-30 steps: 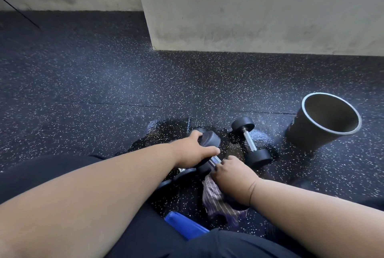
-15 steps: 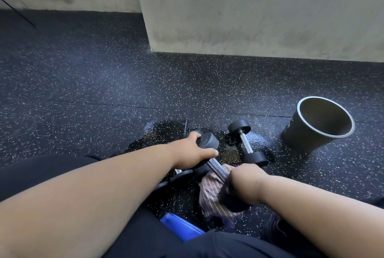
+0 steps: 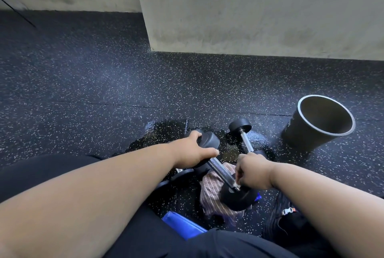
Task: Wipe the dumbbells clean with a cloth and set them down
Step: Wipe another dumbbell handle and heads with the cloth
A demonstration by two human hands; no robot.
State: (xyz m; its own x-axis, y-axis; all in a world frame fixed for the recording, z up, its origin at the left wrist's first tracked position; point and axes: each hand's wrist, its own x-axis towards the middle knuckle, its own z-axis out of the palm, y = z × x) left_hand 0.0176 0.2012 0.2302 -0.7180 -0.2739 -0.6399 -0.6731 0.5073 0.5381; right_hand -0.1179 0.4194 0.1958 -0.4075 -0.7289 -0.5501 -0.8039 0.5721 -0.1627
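On speckled black rubber floor (image 3: pixel 104 83), left hand (image 3: pixel 193 149) grips black-headed steel dumbbell (image 3: pixel 220 169); right hand (image 3: pixel 254 171) holds its lower end over striped cloth (image 3: pixel 212 191); second dumbbell (image 3: pixel 246 139) at one o'clock.

A gym: black rubber flooring flecked with white (image 3: pixel 83 83) covers the ground, small black-headed dumbbells with chrome handles (image 3: pixel 246 139) lie near, and a bare concrete wall (image 3: pixel 259 8) stands far.

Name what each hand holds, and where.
Left hand grips the dumbbell by its far head; right hand pinches its bar by the near head.
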